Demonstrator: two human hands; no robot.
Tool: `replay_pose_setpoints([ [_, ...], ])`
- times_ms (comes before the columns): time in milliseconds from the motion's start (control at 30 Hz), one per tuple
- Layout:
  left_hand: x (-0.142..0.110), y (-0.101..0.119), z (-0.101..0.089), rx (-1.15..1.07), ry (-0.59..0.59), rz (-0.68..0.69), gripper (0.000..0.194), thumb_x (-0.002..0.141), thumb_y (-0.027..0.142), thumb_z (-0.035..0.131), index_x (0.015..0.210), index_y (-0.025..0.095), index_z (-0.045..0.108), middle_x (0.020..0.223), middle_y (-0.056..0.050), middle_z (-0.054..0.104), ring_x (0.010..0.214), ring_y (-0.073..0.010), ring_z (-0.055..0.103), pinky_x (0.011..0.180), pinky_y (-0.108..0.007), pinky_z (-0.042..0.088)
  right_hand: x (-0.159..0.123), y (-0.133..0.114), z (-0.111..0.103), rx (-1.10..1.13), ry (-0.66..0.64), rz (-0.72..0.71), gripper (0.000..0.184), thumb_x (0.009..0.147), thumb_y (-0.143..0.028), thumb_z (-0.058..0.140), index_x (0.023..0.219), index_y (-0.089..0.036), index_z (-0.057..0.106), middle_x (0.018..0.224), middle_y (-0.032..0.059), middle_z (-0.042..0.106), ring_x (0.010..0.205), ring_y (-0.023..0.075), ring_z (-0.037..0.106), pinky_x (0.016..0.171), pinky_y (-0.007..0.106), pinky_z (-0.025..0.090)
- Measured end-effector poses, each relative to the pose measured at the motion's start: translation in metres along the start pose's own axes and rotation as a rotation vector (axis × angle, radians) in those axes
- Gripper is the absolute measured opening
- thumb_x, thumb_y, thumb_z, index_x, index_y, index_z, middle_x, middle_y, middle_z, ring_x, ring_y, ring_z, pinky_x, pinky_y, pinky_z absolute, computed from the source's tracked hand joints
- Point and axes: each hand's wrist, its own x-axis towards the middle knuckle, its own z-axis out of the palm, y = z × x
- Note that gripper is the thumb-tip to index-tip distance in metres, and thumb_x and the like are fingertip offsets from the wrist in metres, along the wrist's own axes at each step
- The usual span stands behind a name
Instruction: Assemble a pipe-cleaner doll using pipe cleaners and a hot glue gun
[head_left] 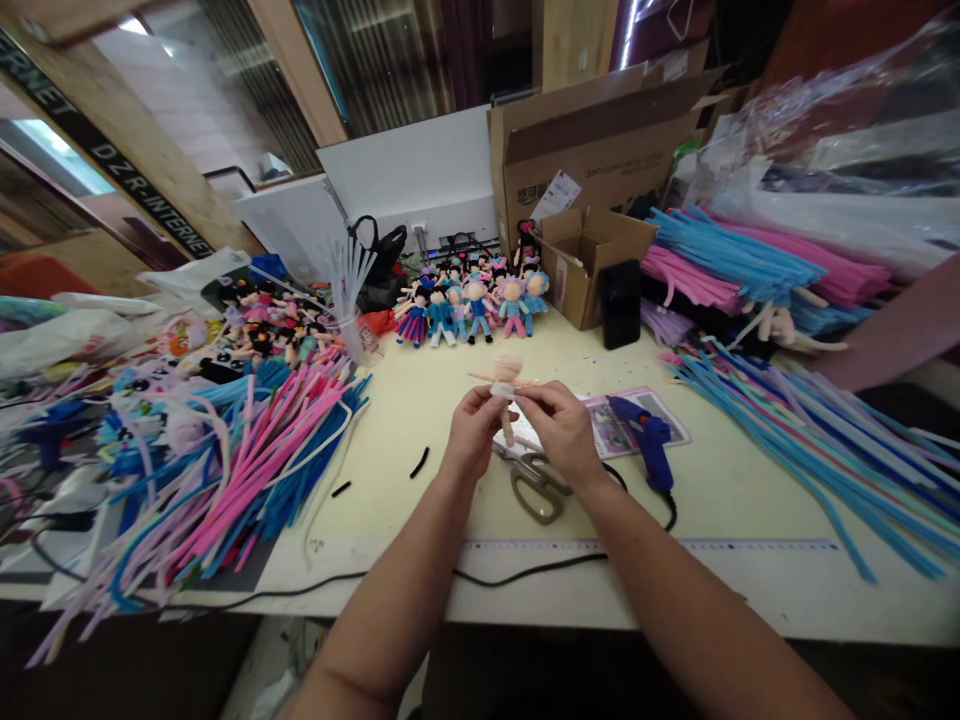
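Observation:
Between my two hands, upright above the table, is a beige pipe-cleaner doll with a round head and thin arms out to the sides. A small white piece crosses its chest. My left hand pinches the doll's body from the left. Opposite it, my right hand has its fingers closed at the white piece and the doll's side. Scissors with grey-brown handles lie below the hands. A blue glue gun rests on a printed sheet to the right.
Pink and blue pipe cleaners are heaped at left, with more blue ones at right. Finished dolls stand at the back beside cardboard boxes. A black cable runs along the front, near a ruler. Two black pieces lie left.

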Motion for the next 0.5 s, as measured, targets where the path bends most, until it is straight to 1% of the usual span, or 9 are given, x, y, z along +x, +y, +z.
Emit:
replay_pose_setpoints([
  [133,0.0001,-0.0010,0.0004,-0.007,0.013,0.024,0.034,0.060,0.031,0.080,0.084,0.016,0.063,0.077,0.001,0.065,0.062,-0.0078,0.059,0.065,-0.024,0.050,-0.0010,-0.0011,0.0009,0.031,0.001,-0.001,0.014,0.081,-0.028,0.061,0.085,-0.020,0.072,0.082,0.0032,0.063,0.079,0.0161,0.061,0.073,0.029,0.049],
  [300,-0.0006,-0.0018,0.0018,0.004,0.023,0.040,0.033,0.060,0.032,0.080,0.083,0.016,0.063,0.078,0.001,0.065,0.065,-0.0087,0.059,0.067,-0.026,0.051,-0.0013,-0.0027,0.0017,0.062,-0.002,0.020,0.015,0.081,-0.028,0.061,0.085,-0.020,0.073,0.084,0.0038,0.064,0.083,0.0170,0.062,0.075,0.030,0.050],
  [500,-0.0012,-0.0037,0.0016,0.007,0.020,0.064,0.033,0.061,0.032,0.080,0.083,0.015,0.062,0.078,0.000,0.065,0.067,-0.0097,0.060,0.068,-0.027,0.052,-0.0012,-0.0043,0.0015,0.051,-0.006,0.006,0.014,0.082,-0.024,0.060,0.085,-0.019,0.073,0.082,0.0035,0.063,0.079,0.0159,0.061,0.073,0.029,0.049],
])
